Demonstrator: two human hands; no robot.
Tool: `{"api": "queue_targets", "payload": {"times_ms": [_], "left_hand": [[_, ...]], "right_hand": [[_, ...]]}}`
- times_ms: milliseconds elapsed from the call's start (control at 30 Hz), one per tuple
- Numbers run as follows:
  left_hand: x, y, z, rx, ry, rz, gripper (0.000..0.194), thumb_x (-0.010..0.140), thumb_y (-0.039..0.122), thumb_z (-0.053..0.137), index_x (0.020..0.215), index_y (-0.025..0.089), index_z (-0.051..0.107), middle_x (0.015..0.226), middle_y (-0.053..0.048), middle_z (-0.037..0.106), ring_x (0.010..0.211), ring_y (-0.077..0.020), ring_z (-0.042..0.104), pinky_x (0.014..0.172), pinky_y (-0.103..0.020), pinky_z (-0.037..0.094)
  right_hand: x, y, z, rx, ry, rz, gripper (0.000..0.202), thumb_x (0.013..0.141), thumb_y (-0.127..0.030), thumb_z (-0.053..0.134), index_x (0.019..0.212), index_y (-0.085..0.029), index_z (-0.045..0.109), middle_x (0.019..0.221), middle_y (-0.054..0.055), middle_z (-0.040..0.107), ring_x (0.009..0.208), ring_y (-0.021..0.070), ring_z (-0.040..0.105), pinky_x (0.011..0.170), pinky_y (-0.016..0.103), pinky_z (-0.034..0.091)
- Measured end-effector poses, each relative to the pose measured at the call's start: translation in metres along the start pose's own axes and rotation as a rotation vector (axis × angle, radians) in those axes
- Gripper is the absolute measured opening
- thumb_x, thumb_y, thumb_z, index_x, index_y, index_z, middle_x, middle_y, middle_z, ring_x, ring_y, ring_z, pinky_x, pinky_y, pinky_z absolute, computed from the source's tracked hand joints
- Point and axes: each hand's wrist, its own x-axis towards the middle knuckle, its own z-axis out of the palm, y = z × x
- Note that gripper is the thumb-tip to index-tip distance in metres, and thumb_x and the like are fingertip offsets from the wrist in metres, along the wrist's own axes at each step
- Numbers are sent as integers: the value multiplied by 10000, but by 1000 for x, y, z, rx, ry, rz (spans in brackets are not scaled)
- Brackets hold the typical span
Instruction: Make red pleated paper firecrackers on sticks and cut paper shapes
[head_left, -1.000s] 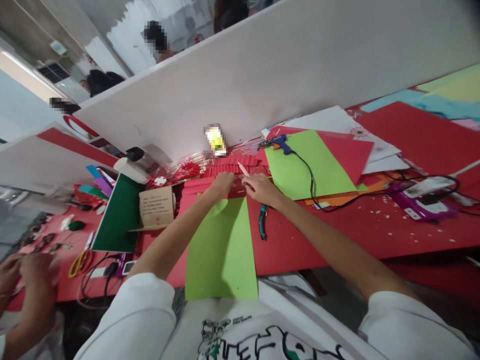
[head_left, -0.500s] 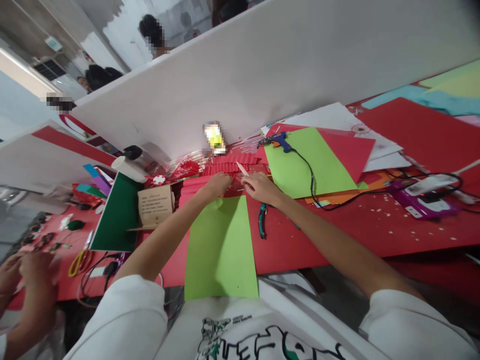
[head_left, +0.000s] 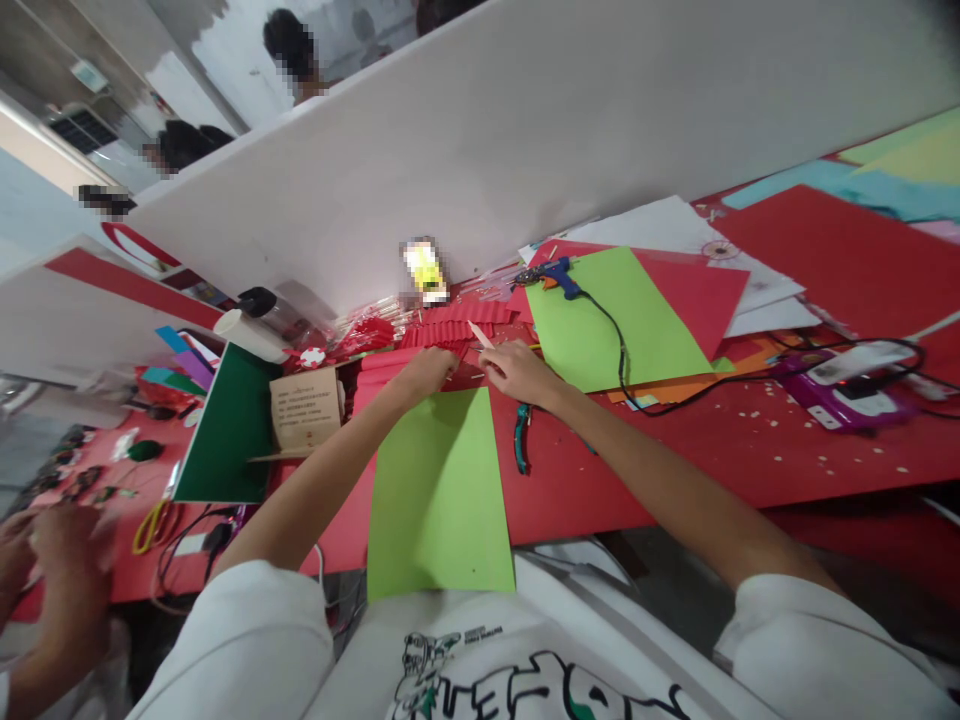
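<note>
Before me a light green paper sheet (head_left: pixel 439 500) lies on the red table and hangs past its front edge. My right hand (head_left: pixel 517 372) is closed around a pale pencil (head_left: pixel 480 336), whose pointed end sticks up and to the left. Near the sheet's far edge is my left hand (head_left: pixel 431 370), its fingers curled together; what they hold, if anything, is too small to make out. Pliers with teal handles (head_left: pixel 521 440) rest on the table, just right of the sheet. Beyond both hands lie pleated red paper strips (head_left: pixel 459 330).
A blue glue gun (head_left: pixel 559 275) lies across another green sheet (head_left: pixel 600 340), its black cord running right to a purple power strip (head_left: pixel 847 395). A lit phone (head_left: pixel 426 272) leans against the white partition (head_left: pixel 540 130). At left stand a green board (head_left: pixel 225 435) and a cardboard box (head_left: pixel 306 412); another person's hands (head_left: pixel 45 540) are beyond.
The view has shifted slightly. Both hands stay near the far edge of the green sheet, and the pencil remains in my right hand.
</note>
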Motion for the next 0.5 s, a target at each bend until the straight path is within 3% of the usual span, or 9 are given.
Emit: {"api": "queue_targets", "payload": {"times_ms": [233, 500], "left_hand": [[2, -7, -5, -27, 24, -66, 405, 860, -18, 493, 1021, 163, 817, 1005, -139, 810, 916, -215, 729, 828, -269, 491], [4, -9, 7, -69, 23, -78, 319, 921, 91, 560, 1066, 137, 840, 1017, -160, 823, 916, -221, 740, 847, -273, 509]], "right_hand": [[0, 1, 1, 5, -1, 11, 190, 952, -115, 508, 1017, -199, 665, 976, 100, 750, 883, 255, 613, 850, 368, 330], [0, -2, -2, -10, -33, 15, 202, 960, -118, 492, 1016, -193, 671, 935, 97, 728, 872, 252, 598, 848, 364, 324]]}}
